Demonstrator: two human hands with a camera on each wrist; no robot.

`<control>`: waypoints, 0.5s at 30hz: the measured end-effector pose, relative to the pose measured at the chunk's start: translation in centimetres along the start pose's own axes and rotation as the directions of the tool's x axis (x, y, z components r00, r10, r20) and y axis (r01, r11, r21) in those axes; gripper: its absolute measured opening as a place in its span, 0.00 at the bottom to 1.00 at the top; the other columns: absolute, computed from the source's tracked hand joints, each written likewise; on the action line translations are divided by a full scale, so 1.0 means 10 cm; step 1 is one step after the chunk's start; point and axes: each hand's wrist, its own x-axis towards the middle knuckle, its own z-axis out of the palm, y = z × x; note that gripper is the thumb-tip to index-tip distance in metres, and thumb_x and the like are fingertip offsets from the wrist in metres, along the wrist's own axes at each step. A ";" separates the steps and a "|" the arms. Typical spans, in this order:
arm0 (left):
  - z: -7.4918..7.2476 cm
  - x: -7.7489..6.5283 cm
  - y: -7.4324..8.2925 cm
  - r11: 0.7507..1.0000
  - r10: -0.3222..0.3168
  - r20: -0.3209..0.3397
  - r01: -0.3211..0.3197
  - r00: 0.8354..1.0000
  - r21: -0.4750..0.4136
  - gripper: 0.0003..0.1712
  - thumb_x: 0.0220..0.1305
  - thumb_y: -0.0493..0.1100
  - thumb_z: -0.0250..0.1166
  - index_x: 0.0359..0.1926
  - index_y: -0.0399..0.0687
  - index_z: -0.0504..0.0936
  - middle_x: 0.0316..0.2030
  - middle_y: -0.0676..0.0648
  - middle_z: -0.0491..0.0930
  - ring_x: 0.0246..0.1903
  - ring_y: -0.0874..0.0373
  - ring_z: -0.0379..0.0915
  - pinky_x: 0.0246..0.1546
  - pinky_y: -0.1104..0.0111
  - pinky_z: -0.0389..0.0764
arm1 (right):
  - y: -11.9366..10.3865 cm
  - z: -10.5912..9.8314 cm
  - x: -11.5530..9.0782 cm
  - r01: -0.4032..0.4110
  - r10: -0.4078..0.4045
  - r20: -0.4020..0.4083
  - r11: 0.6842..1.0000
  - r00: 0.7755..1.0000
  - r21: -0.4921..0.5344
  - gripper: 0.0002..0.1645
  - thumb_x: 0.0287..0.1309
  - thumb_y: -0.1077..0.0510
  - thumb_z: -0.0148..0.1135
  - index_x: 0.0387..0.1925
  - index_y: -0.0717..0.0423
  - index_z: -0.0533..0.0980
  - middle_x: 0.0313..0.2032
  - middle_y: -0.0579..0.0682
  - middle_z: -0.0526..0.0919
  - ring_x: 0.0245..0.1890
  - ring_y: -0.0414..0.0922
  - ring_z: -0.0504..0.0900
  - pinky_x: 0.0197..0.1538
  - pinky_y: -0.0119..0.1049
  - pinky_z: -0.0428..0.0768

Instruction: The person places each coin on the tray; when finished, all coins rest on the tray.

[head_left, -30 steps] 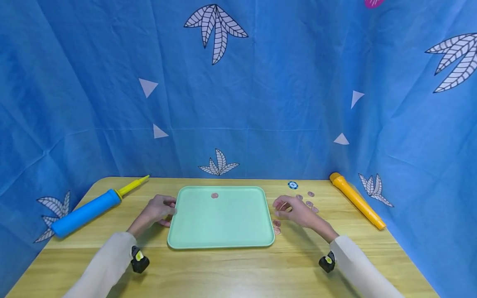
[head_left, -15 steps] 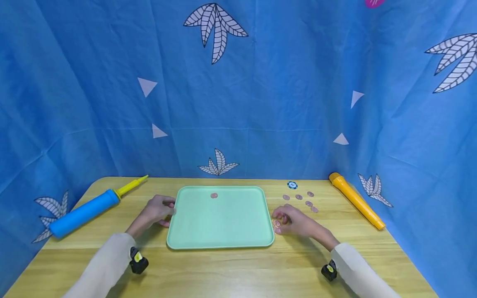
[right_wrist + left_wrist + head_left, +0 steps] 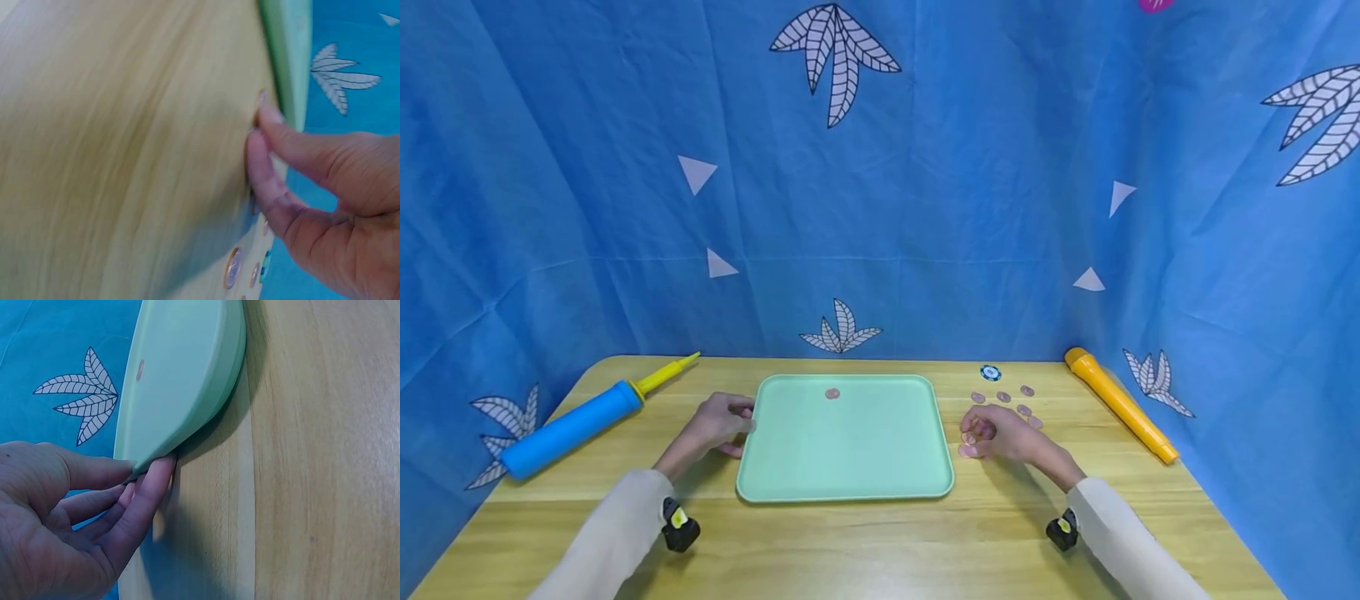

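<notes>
L hand (image 3: 718,421) pinches tray (image 3: 850,442) at its L rim. My R hand (image 3: 1003,433), R of tray, touches coins (image 3: 233,269); pinch unclear. Coins prob. light, stiff, slippery; I'd grip edges. Tray prob. light, rigid.

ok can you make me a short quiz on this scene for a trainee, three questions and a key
1. True or false: the chip lies on the table, outside the tray.
2. Which does the left hand grip? a) chip b) tray c) pump
3. Fill the gap, from the person's side: most coins lie to the ____ of the tray.

Key: 1 true; 2 b; 3 right.
</notes>
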 end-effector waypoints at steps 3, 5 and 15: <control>0.02 -0.01 -0.02 0.999 0.015 0.001 -0.015 1.000 -0.028 0.26 0.66 0.29 0.63 0.65 0.27 0.77 0.45 0.39 0.76 0.41 0.52 0.76 0.28 0.62 0.91 | -0.01 0.02 -0.02 -0.027 0.028 -0.036 0.999 0.999 0.029 0.11 0.59 0.75 0.69 0.42 0.67 0.78 0.32 0.59 0.81 0.28 0.44 0.80 0.31 0.33 0.86; 0.02 -0.02 -0.04 0.999 0.025 -0.001 -0.025 1.000 -0.045 0.27 0.66 0.29 0.63 0.65 0.27 0.77 0.45 0.39 0.77 0.40 0.53 0.76 0.27 0.62 0.91 | -0.01 0.04 -0.02 -0.048 0.051 -0.055 0.997 0.997 0.052 0.09 0.61 0.76 0.66 0.41 0.68 0.78 0.32 0.59 0.81 0.26 0.47 0.81 0.29 0.36 0.88; -0.02 0.00 -0.05 0.999 0.019 -0.011 -0.020 1.000 -0.046 0.27 0.65 0.29 0.64 0.65 0.26 0.77 0.45 0.39 0.76 0.38 0.54 0.76 0.27 0.63 0.91 | -0.03 0.08 0.09 -0.094 0.094 -0.081 0.996 0.992 0.007 0.05 0.64 0.74 0.65 0.39 0.67 0.77 0.28 0.56 0.78 0.18 0.44 0.77 0.21 0.37 0.85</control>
